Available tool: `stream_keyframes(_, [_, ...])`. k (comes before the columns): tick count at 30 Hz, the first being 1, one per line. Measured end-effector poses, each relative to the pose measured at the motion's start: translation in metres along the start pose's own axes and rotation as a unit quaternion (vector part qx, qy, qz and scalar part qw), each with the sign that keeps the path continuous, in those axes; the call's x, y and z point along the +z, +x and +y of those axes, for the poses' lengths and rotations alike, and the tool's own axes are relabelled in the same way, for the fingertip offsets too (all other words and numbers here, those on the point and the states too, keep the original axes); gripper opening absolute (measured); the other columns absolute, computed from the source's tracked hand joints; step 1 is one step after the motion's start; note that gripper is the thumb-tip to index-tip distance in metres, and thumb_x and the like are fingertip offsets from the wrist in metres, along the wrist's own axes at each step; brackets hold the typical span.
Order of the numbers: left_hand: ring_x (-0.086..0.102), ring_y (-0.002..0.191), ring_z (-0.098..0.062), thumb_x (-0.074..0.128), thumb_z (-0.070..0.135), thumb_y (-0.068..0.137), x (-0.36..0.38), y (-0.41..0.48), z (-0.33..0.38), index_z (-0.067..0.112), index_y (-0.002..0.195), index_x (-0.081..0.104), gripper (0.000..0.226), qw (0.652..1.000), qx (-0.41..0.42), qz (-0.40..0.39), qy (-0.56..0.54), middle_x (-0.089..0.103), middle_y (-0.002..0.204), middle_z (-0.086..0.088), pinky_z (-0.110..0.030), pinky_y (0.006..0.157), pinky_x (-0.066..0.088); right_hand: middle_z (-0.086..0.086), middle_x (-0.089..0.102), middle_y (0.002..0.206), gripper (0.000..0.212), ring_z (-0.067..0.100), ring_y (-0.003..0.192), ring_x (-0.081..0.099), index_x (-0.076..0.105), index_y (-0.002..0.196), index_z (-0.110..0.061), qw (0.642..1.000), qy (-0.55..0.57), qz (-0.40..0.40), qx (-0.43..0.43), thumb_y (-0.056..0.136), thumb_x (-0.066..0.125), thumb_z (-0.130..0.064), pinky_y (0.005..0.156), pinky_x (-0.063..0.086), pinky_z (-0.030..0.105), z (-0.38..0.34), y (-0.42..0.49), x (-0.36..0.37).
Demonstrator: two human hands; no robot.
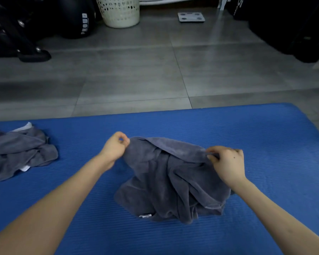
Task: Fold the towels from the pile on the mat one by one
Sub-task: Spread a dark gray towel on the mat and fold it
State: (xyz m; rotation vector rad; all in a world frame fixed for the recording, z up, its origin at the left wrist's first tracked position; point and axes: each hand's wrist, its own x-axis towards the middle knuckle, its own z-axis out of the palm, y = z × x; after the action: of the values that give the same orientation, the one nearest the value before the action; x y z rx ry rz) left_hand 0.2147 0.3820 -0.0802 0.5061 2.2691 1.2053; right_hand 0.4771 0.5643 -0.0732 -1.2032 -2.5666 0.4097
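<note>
A grey towel lay crumpled mid-mat. The left hand pinched its far left corner, the right hand pinched its far right edge. The pile sat left of the towel.

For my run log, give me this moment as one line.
left hand: pinches grey towel top edge | right hand: pinches same edge | towel: crumpled, on blue mat | pile: mat's left side
</note>
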Motion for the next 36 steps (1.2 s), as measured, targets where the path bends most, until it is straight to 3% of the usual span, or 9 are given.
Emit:
stream_keyframes(4, [0.040, 0.059, -0.018, 0.053, 0.012, 0.092, -0.061, 0.011, 0.052, 0.021, 0.070, 0.047, 0.025, 0.996, 0.065, 0.033, 0.046, 0.050, 0.062, -0.005, -0.026, 0.054, 0.031, -0.002, 0.072, 0.096, 0.016, 0.018, 0.095, 0.064, 0.070, 0.101, -0.019, 0.995, 0.095, 0.041, 0.011, 0.087, 0.061, -0.015, 0.093, 0.029, 0.031, -0.030, 0.032, -0.042])
stream_keyframes(8, [0.045, 0.069, -0.022, 0.057, 0.013, 0.091, -0.107, 0.009, 0.103, 0.022, 0.068, 0.048, 0.026, 0.987, 0.113, 0.075, 0.083, 0.053, 0.066, -0.007, -0.029, 0.061, 0.037, 0.000, 0.073, 0.095, 0.015, 0.022, 0.096, 0.063, 0.070, 0.099, -0.021, 0.991, 0.100, 0.083, -0.035, 0.087, 0.061, -0.016, 0.091, 0.031, 0.033, -0.080, 0.065, -0.093])
stream_keyframes(13, [0.058, 0.086, -0.027, 0.055, 0.022, 0.092, -0.168, 0.003, 0.179, 0.023, 0.080, 0.052, 0.012, 0.962, 0.175, 0.169, 0.122, 0.064, 0.088, -0.005, -0.042, 0.084, 0.048, 0.002, 0.073, 0.094, 0.013, 0.026, 0.093, 0.066, 0.071, 0.092, -0.019, 0.964, 0.099, 0.228, -0.091, 0.084, 0.063, -0.013, 0.089, 0.043, 0.041, -0.118, 0.117, -0.182])
stream_keyframes(17, [0.058, 0.086, -0.027, 0.053, 0.021, 0.092, -0.217, -0.007, 0.234, 0.020, 0.086, 0.052, 0.006, 0.928, 0.239, 0.265, 0.108, 0.061, 0.086, -0.001, -0.037, 0.080, 0.045, -0.001, 0.073, 0.093, 0.014, 0.023, 0.088, 0.066, 0.070, 0.092, -0.019, 0.931, 0.151, 0.309, -0.123, 0.085, 0.061, -0.011, 0.091, 0.045, 0.048, -0.135, 0.135, -0.244])
stream_keyframes(21, [0.056, 0.081, -0.022, 0.052, 0.024, 0.093, -0.244, -0.030, 0.234, 0.023, 0.087, 0.052, 0.006, 0.905, 0.266, 0.276, 0.185, 0.062, 0.084, 0.004, -0.033, 0.075, 0.041, -0.001, 0.073, 0.088, 0.011, 0.021, 0.079, 0.067, 0.071, 0.091, -0.016, 0.915, 0.136, 0.323, -0.197, 0.084, 0.065, -0.010, 0.082, 0.049, 0.051, -0.132, 0.112, -0.255])
stream_keyframes(24, [0.057, 0.089, -0.022, 0.053, 0.020, 0.093, -0.254, -0.042, 0.194, 0.018, 0.091, 0.055, 0.003, 0.904, 0.258, 0.211, 0.268, 0.062, 0.089, 0.004, -0.031, 0.074, 0.039, -0.002, 0.073, 0.085, 0.010, 0.019, 0.076, 0.067, 0.072, 0.087, -0.015, 0.926, 0.119, 0.272, -0.233, 0.080, 0.070, -0.008, 0.077, 0.049, 0.048, -0.119, 0.080, -0.226])
stream_keyframes(28, [0.058, 0.086, -0.028, 0.051, 0.020, 0.095, -0.249, -0.062, 0.109, 0.015, 0.092, 0.052, 0.006, 0.879, 0.228, 0.103, 0.407, 0.064, 0.094, -0.006, -0.031, 0.067, 0.035, -0.008, 0.072, 0.073, 0.005, 0.017, 0.062, 0.066, 0.072, 0.080, -0.020, 0.948, 0.059, 0.123, -0.289, 0.075, 0.070, -0.020, 0.067, 0.047, 0.040, -0.093, 0.021, -0.141])
stream_keyframes(33, [0.044, 0.058, -0.022, 0.043, 0.016, 0.087, -0.236, -0.073, -0.007, 0.028, 0.074, 0.033, 0.021, 0.769, 0.273, -0.039, 0.577, 0.045, 0.056, 0.004, -0.034, 0.066, 0.029, -0.016, 0.067, 0.063, 0.015, 0.006, 0.056, 0.055, 0.069, 0.071, -0.028, 0.959, 0.001, -0.033, -0.280, 0.065, 0.079, -0.020, 0.063, 0.032, 0.021, -0.076, -0.046, -0.046])
stream_keyframes(36, [0.043, 0.068, -0.016, 0.043, 0.013, 0.084, -0.222, -0.087, -0.053, 0.031, 0.080, 0.032, 0.021, 0.697, 0.212, -0.172, 0.663, 0.044, 0.069, 0.007, -0.029, 0.062, 0.031, -0.020, 0.071, 0.089, 0.010, 0.007, 0.083, 0.062, 0.071, 0.093, -0.030, 0.929, -0.068, -0.231, -0.281, 0.085, 0.066, -0.027, 0.077, 0.028, 0.015, -0.082, -0.068, -0.018])
